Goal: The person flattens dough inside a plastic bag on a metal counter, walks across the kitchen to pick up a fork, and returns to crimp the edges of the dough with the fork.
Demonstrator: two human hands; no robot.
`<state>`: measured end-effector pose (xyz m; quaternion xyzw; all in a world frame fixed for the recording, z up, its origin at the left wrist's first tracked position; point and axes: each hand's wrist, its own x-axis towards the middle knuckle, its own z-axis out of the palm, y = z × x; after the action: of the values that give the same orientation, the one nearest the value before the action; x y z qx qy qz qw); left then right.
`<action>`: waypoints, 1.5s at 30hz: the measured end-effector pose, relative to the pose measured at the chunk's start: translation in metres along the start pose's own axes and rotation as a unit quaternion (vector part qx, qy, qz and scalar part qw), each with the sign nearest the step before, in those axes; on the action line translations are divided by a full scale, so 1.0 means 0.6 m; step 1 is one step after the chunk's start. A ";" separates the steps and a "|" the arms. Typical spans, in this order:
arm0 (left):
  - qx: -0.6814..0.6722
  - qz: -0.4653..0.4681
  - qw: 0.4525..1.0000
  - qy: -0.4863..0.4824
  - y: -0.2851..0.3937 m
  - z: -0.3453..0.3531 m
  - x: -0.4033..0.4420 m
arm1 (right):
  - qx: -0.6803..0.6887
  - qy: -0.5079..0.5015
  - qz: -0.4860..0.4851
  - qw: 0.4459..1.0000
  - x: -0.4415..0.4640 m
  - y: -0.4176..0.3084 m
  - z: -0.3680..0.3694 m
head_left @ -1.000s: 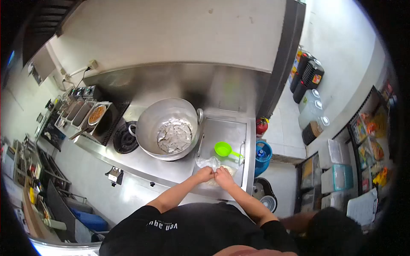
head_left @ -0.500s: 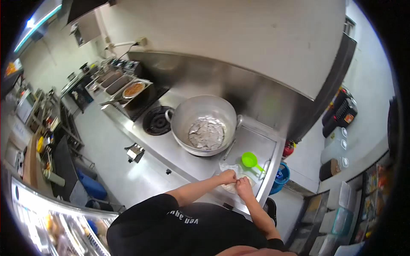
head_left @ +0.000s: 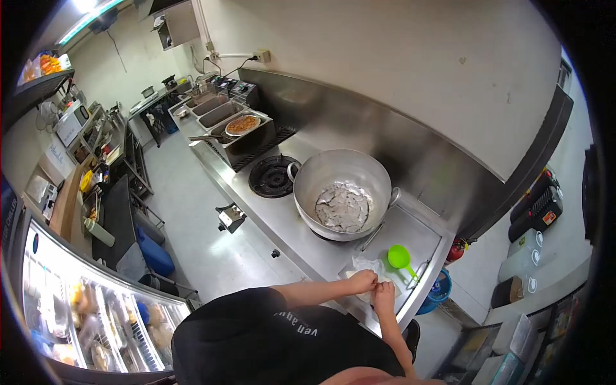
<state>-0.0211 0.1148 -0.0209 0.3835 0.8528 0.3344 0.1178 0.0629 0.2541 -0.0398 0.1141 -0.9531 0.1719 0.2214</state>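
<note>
Clear plastic bag [head_left: 365, 264] lies near the steel tabletop's [head_left: 282, 226] front right corner; left hand [head_left: 364, 281] and right hand [head_left: 384, 294], fingers closed, pinch it side by side. Likely soft, limp, slippery; best held by a bunched fold.

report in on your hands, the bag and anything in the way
Left hand and right hand together at plastic bag, exact grip unclear. Bag on steel counter. Green scoop close beside it, possibly in the way.
</note>
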 end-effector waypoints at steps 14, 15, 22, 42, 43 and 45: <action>0.104 0.043 0.993 -0.039 0.022 -0.021 -0.011 | 0.007 0.013 -0.034 0.999 0.006 -0.004 -0.027; 0.115 0.036 0.992 -0.042 0.025 -0.019 -0.012 | 0.005 0.015 -0.022 1.000 0.006 -0.006 -0.031; 0.085 0.020 0.996 -0.026 0.021 -0.013 -0.022 | 0.012 -0.003 -0.011 1.000 0.004 -0.004 -0.047; 0.328 0.055 0.938 -0.101 0.044 -0.030 -0.022 | 0.022 -0.069 -0.023 0.997 0.004 0.009 -0.047; 0.329 0.057 0.937 -0.102 0.045 -0.031 -0.022 | 0.030 -0.070 -0.029 0.997 0.006 0.009 -0.052; 0.322 0.054 0.945 -0.024 0.050 -0.032 -0.022 | 0.038 -0.069 -0.020 0.997 0.011 0.001 -0.062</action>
<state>-0.0035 0.1103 0.0123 0.4547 0.8898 0.0383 -0.0101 0.0714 0.2680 -0.0057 0.1530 -0.9564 0.1953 0.1540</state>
